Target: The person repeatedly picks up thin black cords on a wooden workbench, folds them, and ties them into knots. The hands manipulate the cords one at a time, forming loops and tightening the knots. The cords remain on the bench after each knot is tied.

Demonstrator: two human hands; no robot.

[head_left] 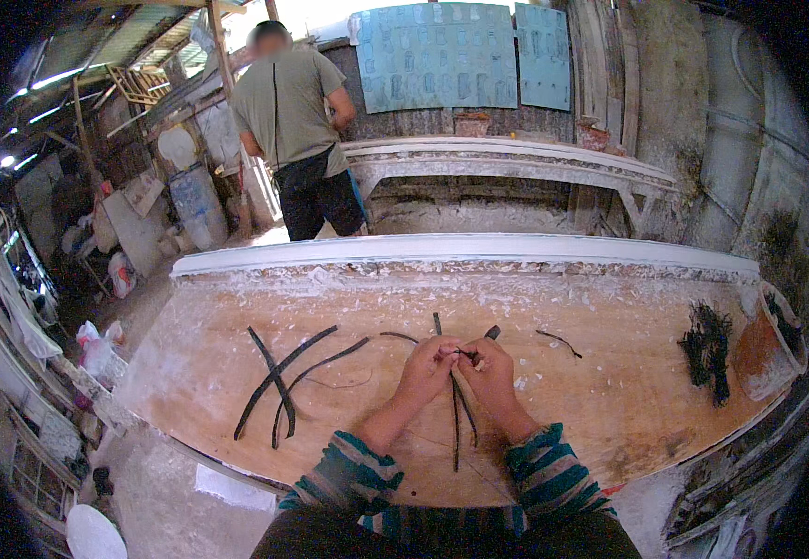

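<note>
At the middle of the wooden table [600, 391] my two hands meet, fingertips almost touching. My left hand [428, 368] and my right hand [488, 371] both pinch a thin black strip [461, 353]; most of it is hidden by the fingers. Black strips [457, 419] lie on the wood beneath and in front of my hands, and dark ends stick out beyond them. To the left, several flat black strips [269, 368] lie curved, two of them crossing. A short thin strip [561, 343] rests to the right of my right hand.
A bundle of black strands [707, 354] and an orange-brown, white-smeared bucket [768, 347] stand at the table's right end. A raised white ledge [469, 250] runs along the far edge. White flakes are scattered before it. Beyond, a person [292, 121] stands by a long white bench [497, 154].
</note>
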